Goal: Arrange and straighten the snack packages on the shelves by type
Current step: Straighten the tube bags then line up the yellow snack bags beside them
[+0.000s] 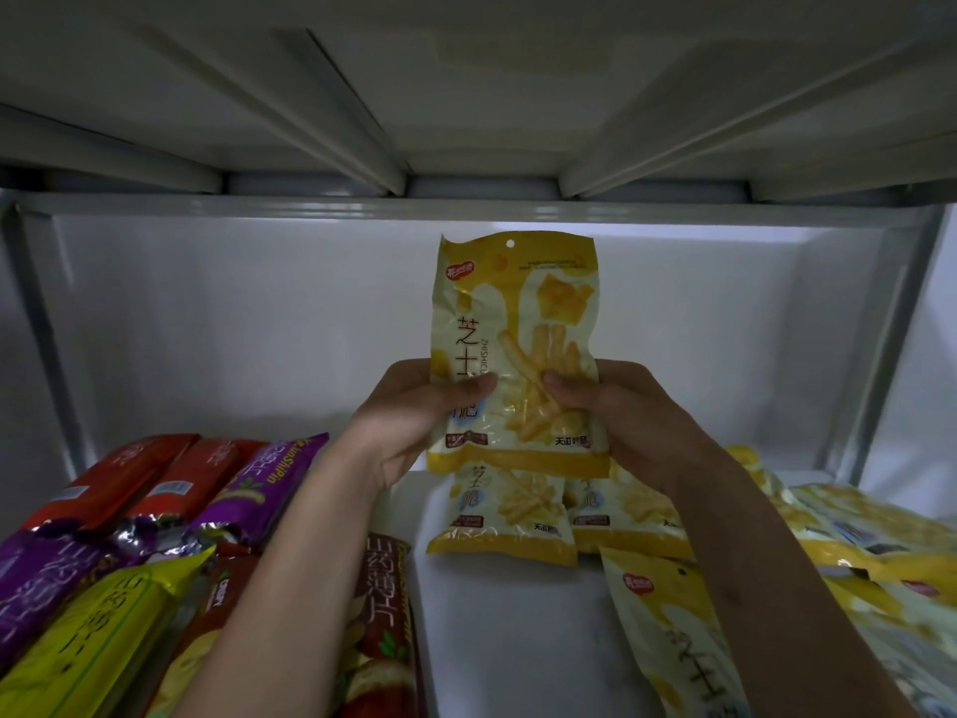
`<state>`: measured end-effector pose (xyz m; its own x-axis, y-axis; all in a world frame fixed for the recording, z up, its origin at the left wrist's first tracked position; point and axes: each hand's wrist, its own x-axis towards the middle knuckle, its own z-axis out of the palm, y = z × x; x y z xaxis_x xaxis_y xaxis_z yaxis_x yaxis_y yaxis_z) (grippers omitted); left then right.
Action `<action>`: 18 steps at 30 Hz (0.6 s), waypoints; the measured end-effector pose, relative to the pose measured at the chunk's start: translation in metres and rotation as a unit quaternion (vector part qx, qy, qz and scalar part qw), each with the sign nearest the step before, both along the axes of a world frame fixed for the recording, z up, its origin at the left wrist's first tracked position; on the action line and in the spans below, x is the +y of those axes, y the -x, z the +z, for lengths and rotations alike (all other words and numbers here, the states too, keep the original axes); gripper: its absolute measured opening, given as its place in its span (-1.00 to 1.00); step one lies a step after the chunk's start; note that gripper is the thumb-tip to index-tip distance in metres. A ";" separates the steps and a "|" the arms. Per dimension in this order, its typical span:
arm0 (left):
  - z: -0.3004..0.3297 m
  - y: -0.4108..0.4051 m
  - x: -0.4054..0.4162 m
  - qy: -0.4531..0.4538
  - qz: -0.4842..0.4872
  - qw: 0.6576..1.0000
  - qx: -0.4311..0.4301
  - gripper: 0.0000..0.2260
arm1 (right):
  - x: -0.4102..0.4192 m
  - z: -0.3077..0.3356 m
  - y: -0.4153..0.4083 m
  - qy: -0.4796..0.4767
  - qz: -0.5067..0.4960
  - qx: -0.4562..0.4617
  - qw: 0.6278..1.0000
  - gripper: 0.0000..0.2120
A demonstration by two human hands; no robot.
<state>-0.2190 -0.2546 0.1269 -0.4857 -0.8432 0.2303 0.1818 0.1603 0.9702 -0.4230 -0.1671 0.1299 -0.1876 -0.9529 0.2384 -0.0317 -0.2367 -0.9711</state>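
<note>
**Yellow cheese-stick packet held upright between two hands over the shelf**

While long snack packs are lying in rows along the lower left of the frame, both hands are meeting at the centre. Two red packs [111, 479] are lying side by side at the far left, angled toward the back of the white shelf [497, 629]. Just right of them a purple pack [264, 489] is lying at the same slant, with more purple packs [36, 583] nearer the bottom left corner. A yellow-green pack [98, 645] is lying in front of these, and a dark red pack with yam-chip pictures [380, 614] is showing beside the left forearm, which is crossing over it.

At the centre, the left hand [414, 412] is gripping the held yellow cheese-stick packet [515, 344] by its left edge, thumb pressed on the front. That packet is standing upright in the air above the shelf, its hang hole at the top, print facing the camera. The right hand [621, 406] is gripping its right edge in the same way, thumb on the front.

Below the held packet, two matching yellow packets [505, 515] are lying flat on the shelf, just beside each other. Another yellow packet [668, 629] is lying nearer the bottom edge, partly under the right forearm. At the right of the frame a loose heap of yellow packets [870, 541] is overlapping untidily.
</note>
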 end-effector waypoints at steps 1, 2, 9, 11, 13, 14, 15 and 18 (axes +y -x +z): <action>0.000 -0.001 0.001 0.002 -0.002 1.000 -0.001 -0.59 | 0.000 0.000 0.001 -0.003 0.003 -0.001 1.000 -0.75; 0.001 -0.002 0.001 0.001 -0.002 1.000 -0.005 -0.56 | 0.000 0.001 0.001 -0.007 0.007 -0.001 1.000 -0.76; -0.002 -0.005 -0.007 -0.010 -0.007 1.000 0.005 -0.62 | 0.006 0.004 -0.003 -0.010 0.035 0.008 0.999 -0.75; -0.002 -0.004 -0.006 -0.012 -0.020 1.000 -0.002 -0.59 | 0.005 0.003 -0.005 0.005 0.011 0.016 1.000 -0.74; -0.002 -0.002 -0.005 -0.009 -0.028 1.000 0.002 -0.56 | 0.005 0.003 -0.005 0.015 -0.008 0.008 1.000 -0.75; -0.003 -0.002 -0.005 -0.010 -0.035 0.999 0.003 -0.55 | 0.006 0.004 -0.004 0.015 -0.013 0.001 1.000 -0.76; -0.004 -0.002 -0.006 -0.011 -0.047 0.999 0.000 -0.54 | 0.006 0.004 -0.003 0.012 -0.015 -0.005 1.000 -0.76; -0.005 -0.006 -0.005 -0.011 -0.078 0.996 -0.033 -0.54 | 0.006 0.005 -0.002 0.005 -0.019 -0.006 1.000 -0.78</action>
<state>-0.2126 -0.2593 0.1217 -0.6241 -0.7613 0.1759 0.1393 0.1131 0.9838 -0.4209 -0.1606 0.1350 -0.2264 -0.9425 0.2457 -0.0282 -0.2458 -0.9689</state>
